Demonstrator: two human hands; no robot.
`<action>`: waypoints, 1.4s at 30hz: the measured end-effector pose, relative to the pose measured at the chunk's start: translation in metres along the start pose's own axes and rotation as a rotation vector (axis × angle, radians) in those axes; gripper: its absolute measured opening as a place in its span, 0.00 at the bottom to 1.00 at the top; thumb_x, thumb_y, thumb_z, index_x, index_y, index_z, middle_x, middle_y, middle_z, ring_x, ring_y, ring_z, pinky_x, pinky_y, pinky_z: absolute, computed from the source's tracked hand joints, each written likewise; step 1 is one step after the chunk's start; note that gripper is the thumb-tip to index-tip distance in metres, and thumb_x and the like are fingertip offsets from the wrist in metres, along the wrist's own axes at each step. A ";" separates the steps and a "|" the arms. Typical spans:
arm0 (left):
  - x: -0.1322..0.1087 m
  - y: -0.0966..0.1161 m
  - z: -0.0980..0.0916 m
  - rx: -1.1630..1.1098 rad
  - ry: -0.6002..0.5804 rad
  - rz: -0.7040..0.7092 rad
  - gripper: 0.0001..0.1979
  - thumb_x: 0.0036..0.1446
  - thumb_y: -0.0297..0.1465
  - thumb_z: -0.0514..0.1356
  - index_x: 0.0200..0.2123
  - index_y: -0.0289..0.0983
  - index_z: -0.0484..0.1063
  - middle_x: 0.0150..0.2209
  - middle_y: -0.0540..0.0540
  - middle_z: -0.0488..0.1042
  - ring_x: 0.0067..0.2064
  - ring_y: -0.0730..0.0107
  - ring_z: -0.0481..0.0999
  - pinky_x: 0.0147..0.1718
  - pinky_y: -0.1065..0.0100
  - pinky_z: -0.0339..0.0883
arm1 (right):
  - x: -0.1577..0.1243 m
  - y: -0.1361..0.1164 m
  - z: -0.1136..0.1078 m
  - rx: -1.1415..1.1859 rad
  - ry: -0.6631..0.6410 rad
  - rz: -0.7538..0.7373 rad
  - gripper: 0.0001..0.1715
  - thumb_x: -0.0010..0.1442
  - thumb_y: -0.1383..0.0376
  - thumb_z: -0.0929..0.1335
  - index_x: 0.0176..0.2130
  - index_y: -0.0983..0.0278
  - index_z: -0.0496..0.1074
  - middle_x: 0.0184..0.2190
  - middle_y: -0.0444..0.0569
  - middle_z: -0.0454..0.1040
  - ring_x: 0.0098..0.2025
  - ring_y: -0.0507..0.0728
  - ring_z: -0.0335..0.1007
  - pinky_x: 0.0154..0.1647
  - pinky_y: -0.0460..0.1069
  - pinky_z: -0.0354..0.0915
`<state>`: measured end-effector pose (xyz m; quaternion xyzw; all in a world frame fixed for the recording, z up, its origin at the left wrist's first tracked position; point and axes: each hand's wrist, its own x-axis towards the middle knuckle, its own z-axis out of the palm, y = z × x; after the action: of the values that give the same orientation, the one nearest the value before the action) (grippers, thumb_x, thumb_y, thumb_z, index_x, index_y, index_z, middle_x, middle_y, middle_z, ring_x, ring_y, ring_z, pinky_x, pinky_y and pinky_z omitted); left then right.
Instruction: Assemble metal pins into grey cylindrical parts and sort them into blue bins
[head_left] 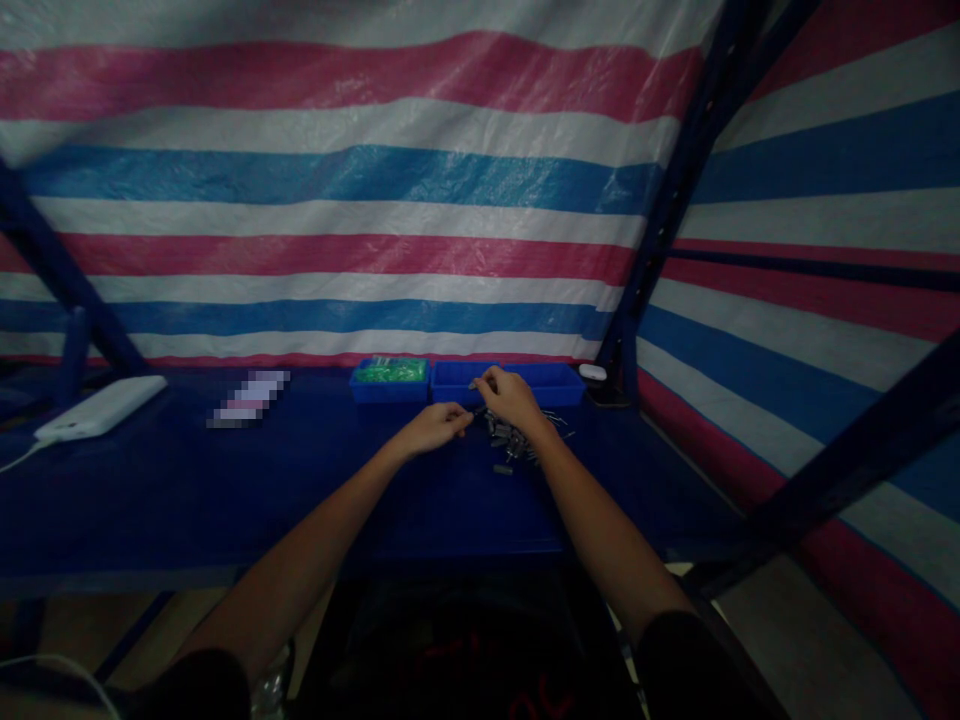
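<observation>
My left hand [436, 427] is closed in a pinch at the left side of a pile of small grey metal parts [506, 436]. A small dark piece [475, 412] pokes out from its fingertips; its kind is too small to make out. My right hand [511, 396] hangs over the pile, thumb and forefinger pinched on a small greyish piece [473, 385]. Parts of the pile are hidden by my right hand and wrist. One short grey cylinder [503, 469] lies apart in front of the pile, and thin pins [553, 417] stick out to its right.
Behind my hands stand three blue bins: a left one [360, 391] with green plastic packets [394, 371], a middle one [450, 382] and a right one [559, 383]. A white case [592, 372] sits right of them. A white power strip [105, 408] lies far left; blue posts [626, 300] frame the table.
</observation>
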<state>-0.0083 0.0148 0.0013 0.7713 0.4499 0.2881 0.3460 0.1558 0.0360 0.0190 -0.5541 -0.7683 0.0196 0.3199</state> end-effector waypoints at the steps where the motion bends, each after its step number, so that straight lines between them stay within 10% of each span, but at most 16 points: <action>1: -0.004 0.005 0.004 0.051 -0.059 0.068 0.15 0.54 0.40 0.52 0.32 0.33 0.70 0.23 0.49 0.71 0.25 0.72 0.68 0.24 0.72 0.59 | 0.001 0.005 -0.002 -0.033 0.038 0.039 0.14 0.60 0.58 0.59 0.37 0.64 0.68 0.31 0.49 0.74 0.34 0.54 0.68 0.32 0.45 0.57; 9: -0.021 0.028 0.032 0.403 -0.295 0.582 0.08 0.52 0.33 0.58 0.36 0.37 0.69 0.35 0.46 0.70 0.38 0.68 0.69 0.39 0.69 0.62 | 0.000 0.018 -0.002 -0.186 0.020 0.160 0.14 0.59 0.59 0.61 0.42 0.63 0.67 0.37 0.53 0.74 0.40 0.59 0.69 0.38 0.49 0.59; 22: 0.008 -0.013 -0.006 -0.018 0.324 0.106 0.08 0.59 0.32 0.47 0.35 0.36 0.64 0.23 0.51 0.68 0.27 0.73 0.69 0.29 0.71 0.63 | 0.000 -0.007 0.011 0.269 -0.096 -0.157 0.10 0.57 0.63 0.61 0.35 0.65 0.69 0.22 0.41 0.68 0.25 0.49 0.63 0.28 0.43 0.56; 36: 0.012 -0.017 -0.001 -0.216 0.326 0.186 0.08 0.51 0.29 0.56 0.35 0.36 0.61 0.28 0.51 0.70 0.32 0.73 0.71 0.35 0.69 0.63 | 0.000 -0.012 0.012 0.244 -0.110 -0.139 0.18 0.61 0.62 0.57 0.25 0.66 0.66 0.20 0.42 0.65 0.24 0.48 0.60 0.26 0.43 0.53; 42: 0.013 -0.017 -0.002 -0.228 0.346 0.115 0.08 0.55 0.34 0.51 0.33 0.35 0.63 0.24 0.51 0.68 0.27 0.74 0.69 0.30 0.71 0.63 | -0.002 -0.013 0.012 0.294 -0.104 -0.185 0.12 0.57 0.60 0.62 0.38 0.65 0.68 0.22 0.40 0.67 0.24 0.48 0.62 0.26 0.42 0.54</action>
<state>-0.0128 0.0329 -0.0089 0.6908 0.4223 0.4843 0.3316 0.1396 0.0335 0.0135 -0.4265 -0.8203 0.1306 0.3579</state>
